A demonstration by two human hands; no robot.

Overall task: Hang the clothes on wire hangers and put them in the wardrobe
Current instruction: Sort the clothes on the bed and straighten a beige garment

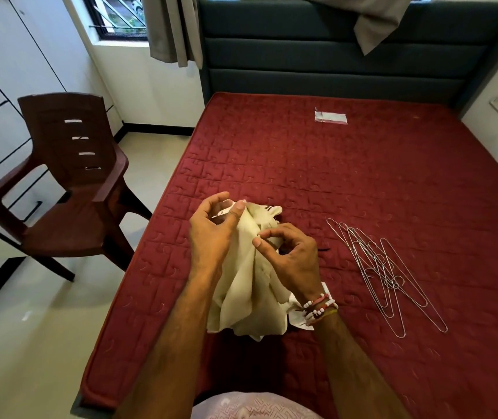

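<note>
Finding the neck opening of the crumpled cream-coloured cloth garment (243, 297) is, I judge, the step in hand; spreading the folds first should make it easier. In the head view it is held over the dark red quilted bed (362, 182). The left hand (211, 234) has its grip closed on the top edge, and the right hand (293, 258) pinches a fold just below. The thin silver wire hangers (383, 273) lie nearby on the bed.

A garment (247, 276) hangs bunched over the near part of the bed (362, 182), held between both hands: the left hand (211, 228) at its far left top, the right hand (290, 255) at its right. Wire hangers (383, 270) lie in a heap on the bed to the right. A packet (331, 117) lies far back near the headboard (332, 52). A chair (69, 182) stands on the floor left of the bed, a wardrobe (3, 71) behind it.
</note>
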